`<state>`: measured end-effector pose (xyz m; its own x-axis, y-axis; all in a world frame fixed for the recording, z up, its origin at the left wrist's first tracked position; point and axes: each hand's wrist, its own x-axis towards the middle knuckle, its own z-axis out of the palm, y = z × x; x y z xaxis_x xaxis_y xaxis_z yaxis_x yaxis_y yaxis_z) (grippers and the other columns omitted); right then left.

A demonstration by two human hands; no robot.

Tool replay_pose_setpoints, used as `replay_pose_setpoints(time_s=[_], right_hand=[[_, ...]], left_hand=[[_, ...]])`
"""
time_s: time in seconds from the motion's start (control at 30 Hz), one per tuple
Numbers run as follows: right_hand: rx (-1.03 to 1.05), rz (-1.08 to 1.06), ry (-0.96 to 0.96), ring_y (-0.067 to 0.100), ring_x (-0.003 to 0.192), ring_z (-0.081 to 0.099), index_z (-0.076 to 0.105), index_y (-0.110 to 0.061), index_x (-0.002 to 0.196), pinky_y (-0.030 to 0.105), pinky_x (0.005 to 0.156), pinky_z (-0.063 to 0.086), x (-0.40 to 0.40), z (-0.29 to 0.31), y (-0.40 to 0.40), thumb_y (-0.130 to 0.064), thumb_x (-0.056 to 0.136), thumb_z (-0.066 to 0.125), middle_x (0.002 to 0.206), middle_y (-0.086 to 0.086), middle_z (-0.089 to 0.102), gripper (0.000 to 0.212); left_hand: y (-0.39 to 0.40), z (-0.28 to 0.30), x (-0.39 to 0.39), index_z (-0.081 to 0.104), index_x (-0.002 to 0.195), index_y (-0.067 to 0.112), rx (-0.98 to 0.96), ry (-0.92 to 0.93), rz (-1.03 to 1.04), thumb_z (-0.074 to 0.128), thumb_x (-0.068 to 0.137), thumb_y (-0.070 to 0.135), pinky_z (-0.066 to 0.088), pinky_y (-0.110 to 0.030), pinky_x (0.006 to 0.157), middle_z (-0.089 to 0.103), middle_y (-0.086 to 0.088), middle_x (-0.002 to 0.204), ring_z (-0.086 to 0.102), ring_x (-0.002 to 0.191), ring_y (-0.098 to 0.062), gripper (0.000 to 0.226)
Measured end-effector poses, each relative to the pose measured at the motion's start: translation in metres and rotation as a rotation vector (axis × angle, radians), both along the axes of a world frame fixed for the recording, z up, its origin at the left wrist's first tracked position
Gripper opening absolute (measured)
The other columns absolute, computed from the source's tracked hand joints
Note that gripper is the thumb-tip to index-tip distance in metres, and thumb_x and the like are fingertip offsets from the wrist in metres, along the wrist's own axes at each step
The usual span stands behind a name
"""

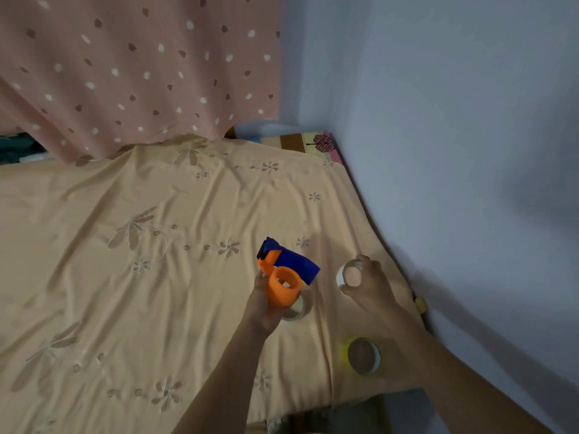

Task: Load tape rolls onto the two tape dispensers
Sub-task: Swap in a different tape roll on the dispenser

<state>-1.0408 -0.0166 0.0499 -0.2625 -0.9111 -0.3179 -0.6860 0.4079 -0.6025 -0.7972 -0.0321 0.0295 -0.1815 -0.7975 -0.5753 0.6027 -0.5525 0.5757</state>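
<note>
With the left hand [263,303] gripping the tape dispenser [283,274] steady, the right hand [366,281], pinching the white tape roll [344,274], should align its hole squarely with the orange hub.

Two bare forearms reach forward from the bottom edge of the view, the left one rising from bottom centre, the right one entering from the bottom right corner at a shallower slant. The left hand [263,300] is seen from the back, wrist slightly bent, its fingers wrapped around an orange and blue plastic tape dispenser [283,274] held raised. The right hand [368,281] lies beside it, well apart, palm turned left, thumb below and fingers curled above, pinching a small white roll of tape [347,274] between them.
</note>
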Motion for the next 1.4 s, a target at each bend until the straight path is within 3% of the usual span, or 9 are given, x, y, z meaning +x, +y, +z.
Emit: replay_pose_setpoints(time_s=[0.17, 0.33, 0.6, 0.73, 0.87, 0.97, 1.03, 1.27, 1.4], right_hand=[[0.2, 0.115, 0.17, 0.034, 0.127, 0.045, 0.03, -0.018, 0.148, 0.042, 0.098, 0.048, 0.0, -0.048, 0.001, -0.028, 0.077, 0.078, 0.147, 0.009, 0.035, 0.087], [0.307, 0.158, 0.186, 0.027, 0.141, 0.033, 0.027, -0.021, 0.152, 0.038, 0.11, 0.038, 0.007, -0.079, 0.0, -0.034, 0.076, 0.078, 0.156, 0.006, 0.028, 0.093], [0.34, 0.134, 0.153, 0.03, 0.146, 0.025, 0.02, -0.023, 0.155, 0.042, 0.114, 0.031, 0.011, -0.082, 0.003, -0.038, 0.076, 0.079, 0.16, 0.009, 0.022, 0.1], [0.311, 0.025, 0.32, 0.037, 0.132, 0.04, 0.019, -0.016, 0.153, 0.047, 0.105, 0.039, 0.013, -0.069, 0.031, -0.058, 0.074, 0.072, 0.148, 0.017, 0.033, 0.104], [0.656, 0.062, 0.232, 0.046, 0.141, 0.028, -0.003, -0.014, 0.156, 0.06, 0.113, 0.027, 0.02, -0.062, 0.066, -0.058, 0.077, 0.07, 0.156, 0.026, 0.015, 0.117], [0.714, 0.027, 0.337, 0.046, 0.141, 0.026, -0.018, -0.014, 0.154, 0.061, 0.113, 0.026, 0.03, -0.061, 0.076, -0.059, 0.076, 0.072, 0.158, 0.027, 0.006, 0.127], [0.757, 0.012, 0.339, 0.043, 0.138, 0.031, -0.011, -0.016, 0.155, 0.059, 0.112, 0.03, 0.033, -0.064, 0.079, -0.054, 0.074, 0.075, 0.155, 0.023, 0.014, 0.124], [0.693, 0.029, 0.328, 0.035, 0.127, 0.044, 0.019, -0.02, 0.147, 0.043, 0.102, 0.042, 0.03, -0.056, 0.09, -0.043, 0.07, 0.078, 0.141, 0.013, 0.033, 0.1], [0.488, -0.094, -0.155, 0.025, 0.128, 0.047, 0.035, -0.016, 0.142, 0.039, 0.107, 0.041, 0.018, -0.029, 0.071, -0.047, 0.062, 0.082, 0.144, 0.003, 0.044, 0.098]], left_hand=[[-0.002, -0.006, 0.005, 0.044, 0.15, 0.02, -0.022, -0.001, -0.042, 0.04, 0.107, 0.04, 0.05, -0.052, 0.094, 0.045, -0.022, 0.15, 0.05, 0.129, -0.038, 0.048], [0.005, -0.008, 0.005, 0.036, 0.152, 0.016, -0.001, 0.027, -0.091, 0.036, 0.108, 0.028, 0.053, -0.049, 0.091, 0.049, -0.019, 0.14, 0.052, 0.123, -0.038, 0.046], [0.006, -0.007, 0.009, 0.039, 0.151, 0.026, -0.028, -0.119, -0.152, 0.066, 0.092, 0.037, 0.033, -0.064, 0.113, 0.04, -0.019, 0.155, 0.04, 0.14, -0.045, 0.066], [0.007, -0.005, 0.009, 0.047, 0.145, 0.034, 0.0, -0.119, -0.14, 0.066, 0.092, 0.038, 0.044, -0.059, 0.105, 0.048, -0.014, 0.15, 0.048, 0.135, -0.041, 0.057], [0.01, -0.001, 0.002, 0.051, 0.142, 0.034, 0.039, -0.1, -0.142, 0.058, 0.098, 0.031, 0.056, -0.052, 0.09, 0.051, -0.012, 0.147, 0.052, 0.131, -0.039, 0.044], [0.015, 0.007, -0.002, 0.05, 0.143, 0.032, 0.074, -0.08, -0.154, 0.054, 0.101, 0.026, 0.06, -0.046, 0.078, 0.052, -0.012, 0.145, 0.054, 0.127, -0.038, 0.042], [0.018, 0.008, -0.002, 0.05, 0.143, 0.031, 0.091, -0.076, -0.169, 0.054, 0.101, 0.024, 0.061, -0.044, 0.074, 0.053, -0.012, 0.142, 0.056, 0.124, -0.037, 0.043], [0.02, 0.005, 0.002, 0.051, 0.141, 0.037, 0.061, -0.158, -0.204, 0.059, 0.098, 0.03, 0.057, -0.052, 0.092, 0.055, -0.01, 0.142, 0.056, 0.125, -0.037, 0.043], [0.019, 0.016, 0.004, 0.043, 0.147, 0.037, 0.028, -0.216, -0.12, 0.058, 0.1, 0.025, 0.056, -0.052, 0.091, 0.055, -0.007, 0.141, 0.057, 0.123, -0.034, 0.051]])
